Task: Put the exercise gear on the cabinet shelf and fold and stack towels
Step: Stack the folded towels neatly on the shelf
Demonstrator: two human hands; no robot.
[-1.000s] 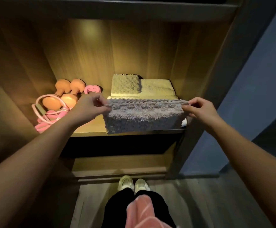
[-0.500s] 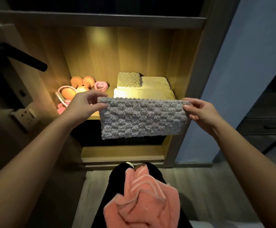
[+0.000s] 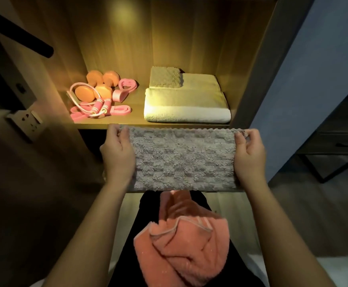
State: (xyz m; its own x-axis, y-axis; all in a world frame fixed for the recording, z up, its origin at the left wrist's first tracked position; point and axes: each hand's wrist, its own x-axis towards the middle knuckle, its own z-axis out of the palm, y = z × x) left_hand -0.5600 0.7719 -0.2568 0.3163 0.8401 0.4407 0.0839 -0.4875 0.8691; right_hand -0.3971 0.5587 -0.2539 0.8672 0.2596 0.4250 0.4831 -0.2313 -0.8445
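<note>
1. Lowered since a moment ago, the grey towel (image 3: 183,158) hangs just below the shelf (image 3: 136,109) edge.
2. Left hand (image 3: 117,156) and right hand (image 3: 249,156) hide its side edges.
3. Fingers (image 3: 115,131) pinch its top corners.
4. The pile is nubby and checkered, stretched flat.

This is a home, seemingly a bedroom storage corner. A lit wooden cabinet shelf (image 3: 136,119) at 12 o'clock holds folded towels (image 3: 186,104) and orange dumbbells (image 3: 95,85). A wall socket (image 3: 27,121) sits at 9 o'clock, a dark drawer unit (image 3: 343,139) at 3 o'clock, and wood flooring (image 3: 231,206) lies below.

Dumbbells (image 3: 98,85), seemingly within rope (image 3: 96,107) loop, left of towels (image 3: 185,102) on shelf (image 3: 137,98)
</note>
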